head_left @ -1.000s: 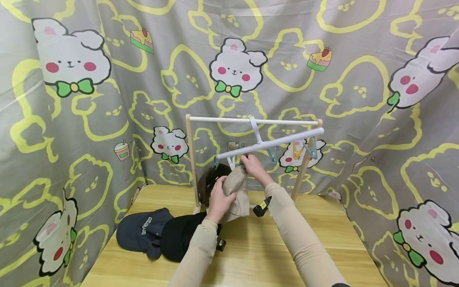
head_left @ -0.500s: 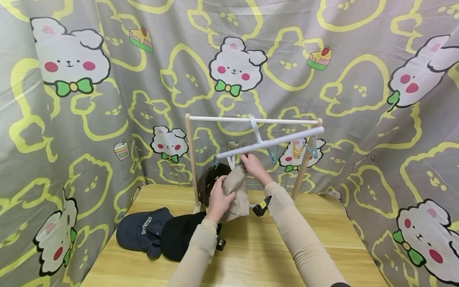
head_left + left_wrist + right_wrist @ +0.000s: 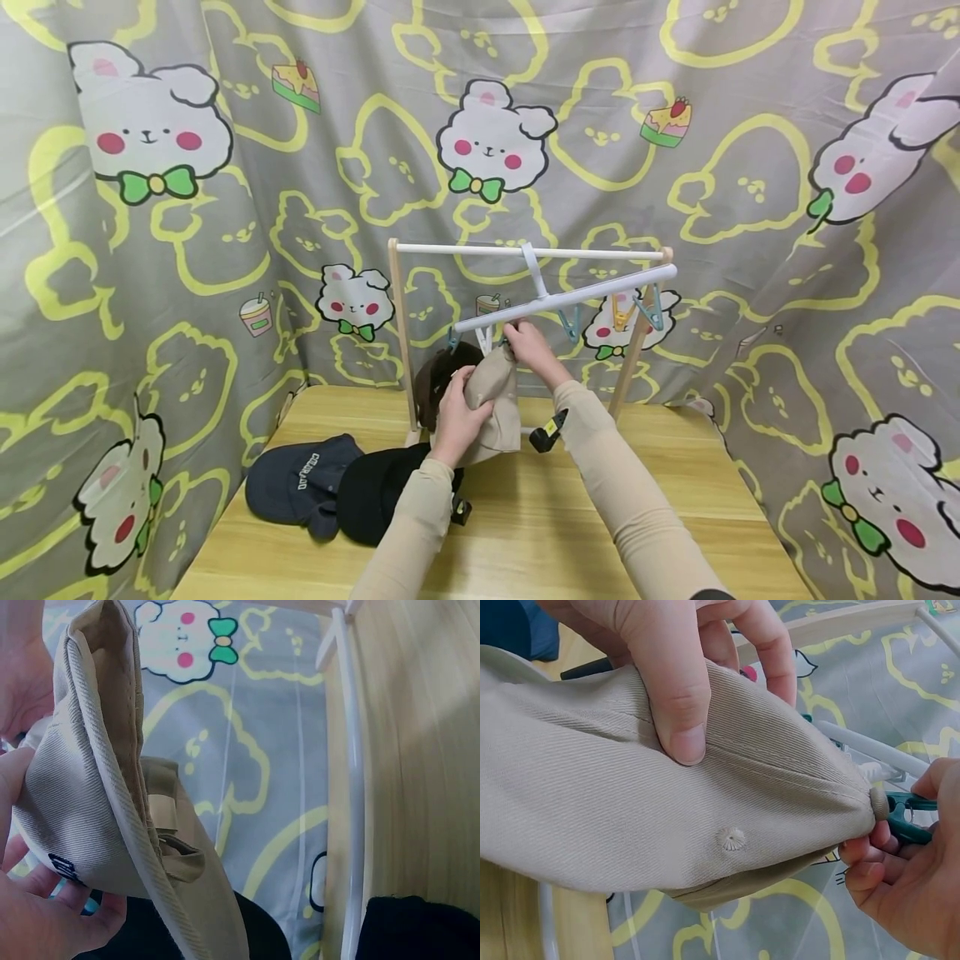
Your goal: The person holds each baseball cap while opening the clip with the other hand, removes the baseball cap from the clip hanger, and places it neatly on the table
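A beige cap hangs at the left part of a white clip hanger. My left hand grips its crown from the left, thumb pressed into the cloth in the right wrist view. At the cap's narrow top end, my right hand pinches a dark teal clip. The clip's jaws sit right at a fold of the cap's edge. Close behind my left hand, a dark brown cap hangs under the hanger's left end, partly hidden.
The hanger hooks onto the white rail of a small wooden rack and tilts down to the left. Other clips, including a yellow clip, dangle at its right. A navy cap and a black cap lie on the table.
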Demonstrator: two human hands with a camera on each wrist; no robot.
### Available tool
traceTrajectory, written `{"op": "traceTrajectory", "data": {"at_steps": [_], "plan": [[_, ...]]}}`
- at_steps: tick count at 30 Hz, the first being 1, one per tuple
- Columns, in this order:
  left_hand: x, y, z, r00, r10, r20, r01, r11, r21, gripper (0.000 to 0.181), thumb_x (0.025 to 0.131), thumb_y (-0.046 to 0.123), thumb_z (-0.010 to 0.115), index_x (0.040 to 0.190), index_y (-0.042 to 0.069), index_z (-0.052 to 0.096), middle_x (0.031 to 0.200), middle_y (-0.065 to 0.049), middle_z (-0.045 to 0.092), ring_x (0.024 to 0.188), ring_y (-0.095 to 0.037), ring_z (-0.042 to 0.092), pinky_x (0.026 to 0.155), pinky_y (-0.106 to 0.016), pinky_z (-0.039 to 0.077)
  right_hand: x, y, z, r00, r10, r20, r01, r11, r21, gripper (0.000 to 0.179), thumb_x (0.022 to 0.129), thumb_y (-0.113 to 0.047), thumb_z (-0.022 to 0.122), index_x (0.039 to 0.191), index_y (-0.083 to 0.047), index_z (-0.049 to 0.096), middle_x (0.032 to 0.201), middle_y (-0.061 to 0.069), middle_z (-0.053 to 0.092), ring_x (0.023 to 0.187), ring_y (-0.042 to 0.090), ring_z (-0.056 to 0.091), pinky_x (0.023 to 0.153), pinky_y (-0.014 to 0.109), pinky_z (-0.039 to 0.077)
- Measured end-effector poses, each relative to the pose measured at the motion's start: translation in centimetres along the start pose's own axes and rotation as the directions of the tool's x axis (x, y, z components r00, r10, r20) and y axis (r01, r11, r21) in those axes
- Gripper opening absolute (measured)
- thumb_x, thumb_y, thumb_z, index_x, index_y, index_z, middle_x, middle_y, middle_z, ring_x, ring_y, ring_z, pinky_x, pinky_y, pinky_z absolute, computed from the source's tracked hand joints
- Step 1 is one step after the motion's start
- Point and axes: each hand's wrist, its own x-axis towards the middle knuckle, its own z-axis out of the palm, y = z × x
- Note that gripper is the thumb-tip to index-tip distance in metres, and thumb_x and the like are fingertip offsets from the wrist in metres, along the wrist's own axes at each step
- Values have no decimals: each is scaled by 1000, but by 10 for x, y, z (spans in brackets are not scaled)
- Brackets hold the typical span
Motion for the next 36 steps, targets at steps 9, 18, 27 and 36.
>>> {"op": "traceTrajectory", "data": {"at_steps": [9, 18, 27, 36], "plan": [[0, 1, -1, 1000, -1, 1, 1, 1000, 10, 62, 79, 12, 76, 135, 14, 50, 128, -13, 59, 112, -32, 60, 93, -48, 49, -1, -1, -1, 1000, 4, -7, -5, 1000, -27, 26, 101, -28, 35, 82, -12, 45, 61, 0, 42, 53, 15, 40, 53, 28, 36], [-1, 0, -2, 1000, -13, 5, 13, 1000, 9, 61, 79, 12, 76, 134, 15, 50, 129, -13, 60, 113, -32, 59, 94, -49, 49, 0, 0, -1, 1000, -4, 18, 4, 1000, -11, 23, 100, -26, 35, 84, -11, 44, 62, 0, 43, 52, 14, 40, 52, 27, 36], [-1, 0, -2, 1000, 8, -12, -8, 1000, 21, 61, 79, 10, 77, 134, 15, 51, 127, -13, 61, 111, -32, 61, 92, -48, 50, -1, -2, -2, 1000, 7, 20, -7, 1000, -13, 23, 98, -26, 35, 82, -11, 44, 62, 1, 44, 52, 15, 40, 53, 27, 37], [-1, 0, -3, 1000, -19, 4, 19, 1000, 10, 60, 79, 12, 76, 134, 17, 51, 130, -11, 60, 113, -31, 60, 93, -48, 49, 0, 1, -1, 1000, 19, 8, -19, 1000, -20, 23, 100, -27, 35, 86, -11, 45, 64, 2, 45, 53, 15, 41, 54, 28, 38]]}}
